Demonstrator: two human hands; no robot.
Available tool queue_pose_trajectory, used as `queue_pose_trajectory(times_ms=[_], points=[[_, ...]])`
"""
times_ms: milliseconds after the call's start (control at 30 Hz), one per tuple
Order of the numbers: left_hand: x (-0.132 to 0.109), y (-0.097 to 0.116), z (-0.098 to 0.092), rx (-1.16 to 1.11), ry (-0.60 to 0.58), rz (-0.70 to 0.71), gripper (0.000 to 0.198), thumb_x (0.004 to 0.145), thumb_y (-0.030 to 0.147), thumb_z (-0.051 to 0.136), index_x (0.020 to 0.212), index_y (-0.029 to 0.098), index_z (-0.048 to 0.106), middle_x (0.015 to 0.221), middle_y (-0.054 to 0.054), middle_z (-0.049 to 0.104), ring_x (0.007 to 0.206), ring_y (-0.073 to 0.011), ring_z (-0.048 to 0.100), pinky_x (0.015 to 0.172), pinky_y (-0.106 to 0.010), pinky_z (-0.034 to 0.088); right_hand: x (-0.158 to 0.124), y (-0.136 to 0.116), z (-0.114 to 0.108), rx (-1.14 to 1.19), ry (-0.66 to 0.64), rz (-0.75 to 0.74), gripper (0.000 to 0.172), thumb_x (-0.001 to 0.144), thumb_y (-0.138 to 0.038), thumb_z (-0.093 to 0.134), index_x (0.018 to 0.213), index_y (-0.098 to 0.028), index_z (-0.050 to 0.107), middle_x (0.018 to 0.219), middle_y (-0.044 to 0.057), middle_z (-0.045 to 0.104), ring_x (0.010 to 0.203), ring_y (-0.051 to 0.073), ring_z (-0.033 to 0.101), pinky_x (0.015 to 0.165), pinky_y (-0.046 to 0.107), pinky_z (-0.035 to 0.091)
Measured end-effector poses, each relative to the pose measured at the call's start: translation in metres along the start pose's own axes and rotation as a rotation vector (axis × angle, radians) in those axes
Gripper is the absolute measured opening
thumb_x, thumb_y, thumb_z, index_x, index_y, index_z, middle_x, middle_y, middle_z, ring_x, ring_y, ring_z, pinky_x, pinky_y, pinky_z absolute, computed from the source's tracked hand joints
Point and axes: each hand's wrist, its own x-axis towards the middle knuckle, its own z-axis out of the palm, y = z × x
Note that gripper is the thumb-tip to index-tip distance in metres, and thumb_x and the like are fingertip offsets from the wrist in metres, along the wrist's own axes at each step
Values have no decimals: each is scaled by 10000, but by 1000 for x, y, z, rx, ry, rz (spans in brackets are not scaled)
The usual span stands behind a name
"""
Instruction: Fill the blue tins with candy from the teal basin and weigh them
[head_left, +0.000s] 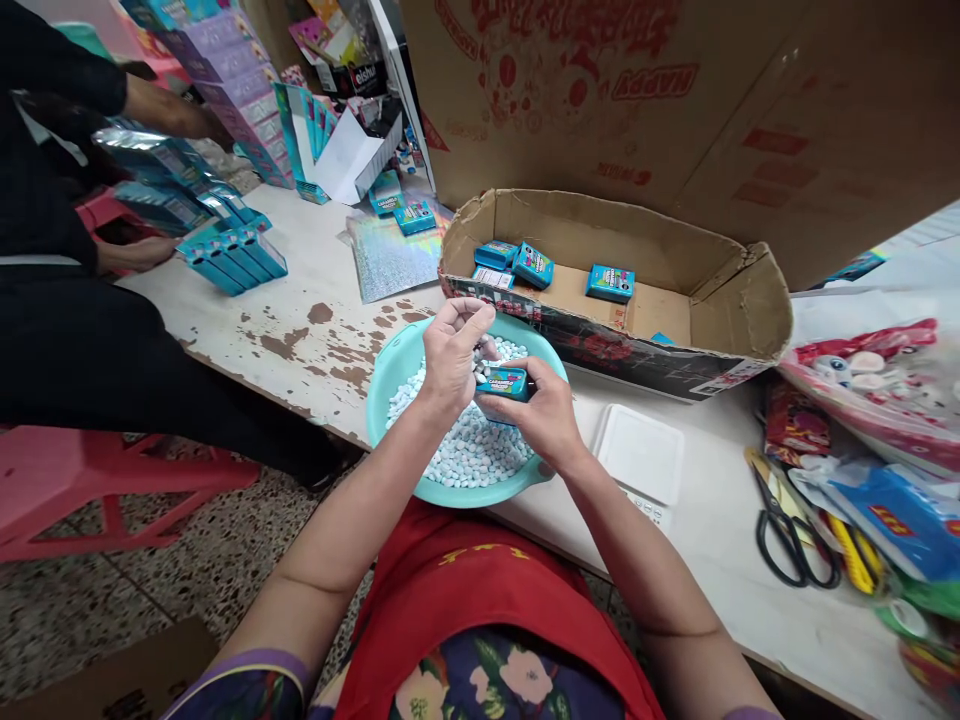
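A small blue candy box printed "Caramelo" is gripped in my right hand, over a mint-green basin. My left hand is at the box's near-left end, its fingers curled together. Pale candies show at those fingertips, beside the box; how many it holds is hidden. Loose white and pale-blue candies fill much of the basin beneath both hands.
Behind the basin, a cut-down cardboard carton holds several blue boxes. A white scale and black-handled scissors lie to the right. On the left, a co-worker's arm reaches among stacked packs, near a red stool.
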Motion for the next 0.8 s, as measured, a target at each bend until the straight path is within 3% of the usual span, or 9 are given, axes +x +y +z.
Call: queue_pose_trajectory(times_ms=[133, 400, 600, 733, 800], points=[[-2, 3, 1, 14, 19, 35, 250, 687, 290, 749, 801, 186, 551, 613, 65, 506, 429, -67, 509, 416, -188, 386, 0, 3, 0, 2, 75, -11, 361, 664, -386, 819, 933, -213, 651, 889, 4, 647, 831, 198, 603, 780, 317, 457], [-6, 7, 3, -10, 49, 24, 232, 691, 281, 734, 785, 187, 544, 622, 61, 516, 462, -70, 528, 459, -192, 419, -1, 6, 5, 45, 58, -33, 388, 654, -378, 836, 962, -226, 655, 912, 6, 664, 863, 205, 619, 806, 328, 469], [-4, 9, 2, -20, 47, 23, 211, 703, 273, 713, 787, 190, 538, 611, 64, 482, 442, -58, 481, 426, -185, 364, -4, 13, 3, 175, 64, 61, 431, 601, -418, 855, 930, -217, 664, 880, 6, 665, 829, 201, 618, 780, 334, 490], [-2, 9, -15, 57, 27, -2, 230, 751, 342, 674, 862, 210, 521, 639, 60, 471, 478, -73, 496, 467, -196, 413, -9, 19, -8, 376, 80, 149, 480, 541, -392, 890, 924, -224, 653, 858, -12, 672, 782, 180, 621, 739, 318, 510], [-1, 5, -33, 277, -42, -35, 263, 787, 399, 636, 958, 225, 537, 772, 25, 547, 534, -94, 540, 502, -227, 461, -11, 21, -11, 432, 104, 160, 482, 526, -368, 900, 916, -232, 651, 865, -18, 675, 784, 175, 629, 746, 316, 520]])
